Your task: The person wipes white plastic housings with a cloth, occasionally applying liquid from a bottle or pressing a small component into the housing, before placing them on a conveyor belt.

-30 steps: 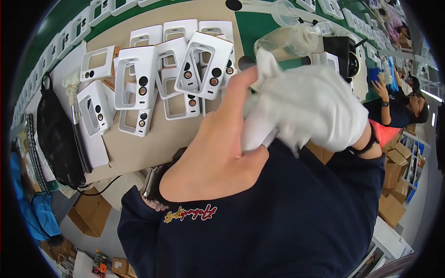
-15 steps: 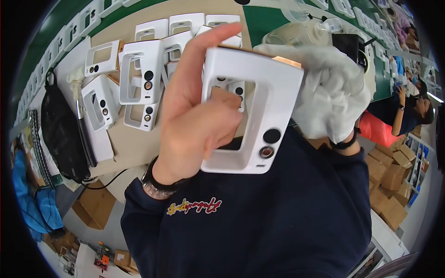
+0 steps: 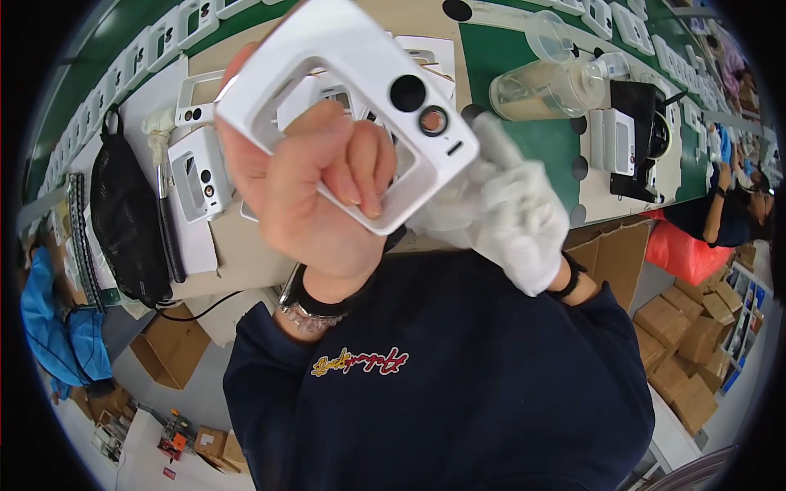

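My left hand (image 3: pixel 315 204) grips a white plastic housing (image 3: pixel 344 37), its curled fingers reaching through the large rectangular opening. The housing is tilted, close to the camera; a black disc (image 3: pixel 407 93), a round lens-like part (image 3: pixel 432 121) and a small slot sit along one end. My right hand, its fingers hidden, is inside a bunched white cloth (image 3: pixel 524 221) that is smeared by motion and may include a glove. This cloth is just below and right of the housing's lower corner; I cannot tell whether they touch.
More white housings (image 3: pixel 199 176) stand on the table behind my left hand. A black pouch (image 3: pixel 131 217) lies at the left. Toward the right are a clear plastic jar (image 3: pixel 540 88), a black device (image 3: pixel 634 102) holding a white part, and cardboard boxes (image 3: pixel 692 327). Another person (image 3: pixel 712 209) sits at far right.
The housing has moved up and left, and turned so its disc end points right. My right hand with the cloth has come left and down, uncovering the jar and black device.
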`<state>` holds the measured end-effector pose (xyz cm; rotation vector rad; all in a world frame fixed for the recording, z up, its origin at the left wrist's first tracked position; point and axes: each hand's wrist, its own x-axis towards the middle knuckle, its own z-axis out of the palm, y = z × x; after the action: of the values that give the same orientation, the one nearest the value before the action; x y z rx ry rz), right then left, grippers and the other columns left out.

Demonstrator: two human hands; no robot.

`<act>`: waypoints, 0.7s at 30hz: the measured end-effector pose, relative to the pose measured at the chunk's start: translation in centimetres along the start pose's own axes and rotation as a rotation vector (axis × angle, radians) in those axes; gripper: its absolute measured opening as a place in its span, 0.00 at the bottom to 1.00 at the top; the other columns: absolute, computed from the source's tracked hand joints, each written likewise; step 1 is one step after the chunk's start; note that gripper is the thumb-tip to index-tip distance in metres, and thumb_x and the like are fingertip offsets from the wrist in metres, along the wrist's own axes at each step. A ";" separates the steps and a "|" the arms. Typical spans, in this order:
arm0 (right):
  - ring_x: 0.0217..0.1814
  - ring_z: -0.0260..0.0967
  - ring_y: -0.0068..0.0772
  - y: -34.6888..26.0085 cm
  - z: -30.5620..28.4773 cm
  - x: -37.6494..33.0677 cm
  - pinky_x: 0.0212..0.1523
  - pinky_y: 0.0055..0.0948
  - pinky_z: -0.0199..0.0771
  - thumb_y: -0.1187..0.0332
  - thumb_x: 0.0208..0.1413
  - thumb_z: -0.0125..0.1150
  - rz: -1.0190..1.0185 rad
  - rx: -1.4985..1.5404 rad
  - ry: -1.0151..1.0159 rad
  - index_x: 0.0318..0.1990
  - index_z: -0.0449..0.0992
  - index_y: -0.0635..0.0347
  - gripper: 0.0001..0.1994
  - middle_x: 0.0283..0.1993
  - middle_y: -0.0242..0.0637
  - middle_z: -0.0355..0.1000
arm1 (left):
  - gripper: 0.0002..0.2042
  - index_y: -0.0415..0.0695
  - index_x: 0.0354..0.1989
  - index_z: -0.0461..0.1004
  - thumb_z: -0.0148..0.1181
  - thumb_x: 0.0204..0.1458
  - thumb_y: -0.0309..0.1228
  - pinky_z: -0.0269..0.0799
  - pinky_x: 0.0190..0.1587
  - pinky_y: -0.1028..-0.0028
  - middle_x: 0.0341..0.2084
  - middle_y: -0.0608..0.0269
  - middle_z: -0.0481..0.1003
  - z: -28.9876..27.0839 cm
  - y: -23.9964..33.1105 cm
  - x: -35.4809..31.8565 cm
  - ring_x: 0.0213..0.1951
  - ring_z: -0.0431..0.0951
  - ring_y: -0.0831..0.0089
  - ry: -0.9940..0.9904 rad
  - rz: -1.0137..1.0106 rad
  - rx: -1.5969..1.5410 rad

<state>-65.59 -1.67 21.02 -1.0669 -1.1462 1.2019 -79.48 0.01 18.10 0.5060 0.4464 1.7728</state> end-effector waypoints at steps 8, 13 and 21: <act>0.33 0.64 0.27 1.9 1.4 1.0 0.31 0.22 0.65 0.70 0.46 0.53 -0.036 -0.031 0.141 0.40 0.65 0.64 0.14 0.39 0.41 0.65 | 0.18 0.40 0.48 0.56 0.44 0.45 0.22 0.58 0.17 0.80 0.23 0.61 0.63 1.5 -3.2 -1.0 0.17 0.61 0.78 0.080 0.184 0.318; 0.32 0.65 0.28 3.6 2.1 2.5 0.29 0.24 0.66 0.69 0.45 0.54 -0.068 -0.038 0.211 0.41 0.64 0.64 0.15 0.39 0.42 0.65 | 0.15 0.39 0.48 0.54 0.42 0.53 0.31 0.63 0.25 0.74 0.33 0.58 0.62 2.0 -3.4 -1.5 0.21 0.64 0.72 0.047 0.186 0.479; 0.33 0.64 0.27 5.5 0.7 3.8 0.31 0.23 0.65 0.68 0.43 0.55 -0.217 -0.281 -0.242 0.40 0.65 0.64 0.16 0.35 0.39 0.66 | 0.22 0.42 0.48 0.53 0.34 0.55 0.48 0.65 0.29 0.70 0.35 0.59 0.61 1.3 -2.4 -0.9 0.24 0.66 0.69 0.010 0.199 0.653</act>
<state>-66.94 2.60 15.93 -0.9897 -1.6134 1.0372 -76.60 -0.25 17.78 1.0239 1.0227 1.7981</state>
